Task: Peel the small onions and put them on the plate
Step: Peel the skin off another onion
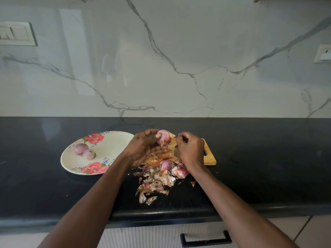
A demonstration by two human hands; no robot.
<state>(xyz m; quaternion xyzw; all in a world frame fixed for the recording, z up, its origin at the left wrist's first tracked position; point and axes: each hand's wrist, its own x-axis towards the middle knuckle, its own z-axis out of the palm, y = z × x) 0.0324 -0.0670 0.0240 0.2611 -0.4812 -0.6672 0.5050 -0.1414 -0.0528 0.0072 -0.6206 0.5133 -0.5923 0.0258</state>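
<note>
Onion (163, 137) in the middle of the frame is sitting in my left hand (143, 149), whose fingers are curling round it from below and the left, with the thumb pressing on its pink, partly bared top. A flap of dry skin is hanging off its lower side. My right hand (190, 151) is hovering just to the right of it, fingers bunched and curled; they are pinching something small at the tips, though I cannot tell whether it is a shred of skin or something else. Below my hands, more unpeeled onions (166, 164) are lying among a heap of papery peels (155, 181) that is spilling down the black countertop (268, 167) toward the lower middle of the frame. Two peeled onions (84, 151) are resting, touching each other, on the flowered plate (114, 140) at centre left, just beside my left wrist. A wooden cutting board (209, 154) is showing behind and to the right of my right hand, mostly hidden by it. Behind the counter a veined marble wall (179, 59) is filling the upper frame, with a switch plate (18, 34) at upper left and a socket (323, 53) at the right edge. A drawer handle (206, 239) is showing at the bottom.
</note>
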